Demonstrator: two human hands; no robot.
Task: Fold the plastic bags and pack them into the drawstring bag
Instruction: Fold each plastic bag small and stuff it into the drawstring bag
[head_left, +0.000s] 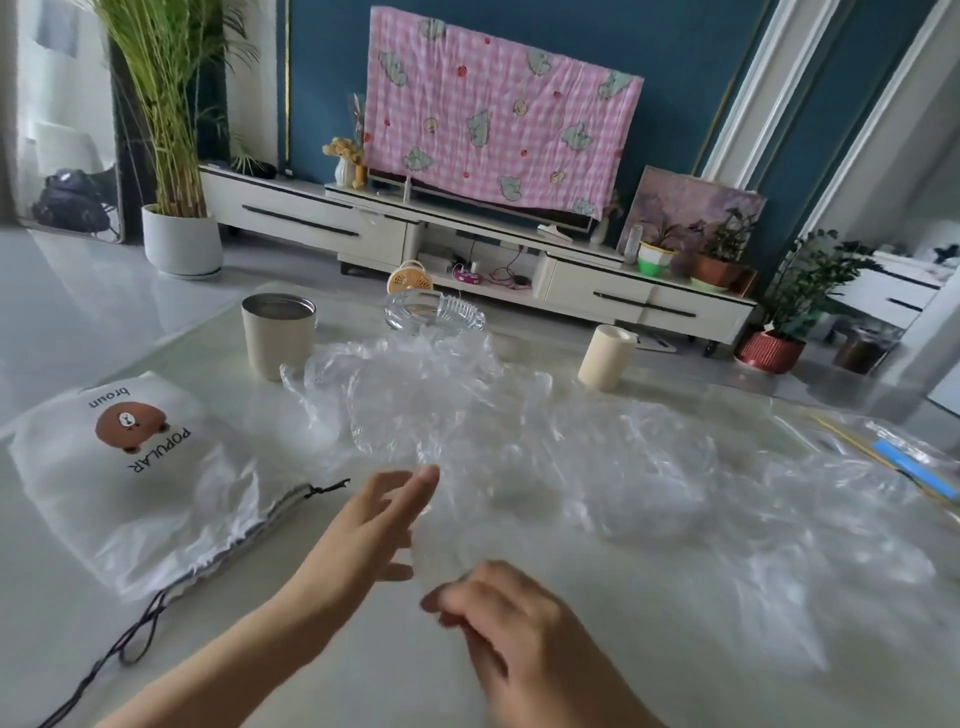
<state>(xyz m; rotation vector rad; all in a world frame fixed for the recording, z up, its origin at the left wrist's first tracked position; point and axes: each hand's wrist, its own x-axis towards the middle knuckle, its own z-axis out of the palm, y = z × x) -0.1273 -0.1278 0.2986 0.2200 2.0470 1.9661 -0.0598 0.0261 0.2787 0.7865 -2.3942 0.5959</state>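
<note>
head | plastic bags crumpled mid-tabletop, unfolded | drawstring bag flat at left, mouth toward person, ready for packing | left hand: grip spread, reaching for film | right hand: fingers curled, blurred, cannot tell if pinching film
</note>
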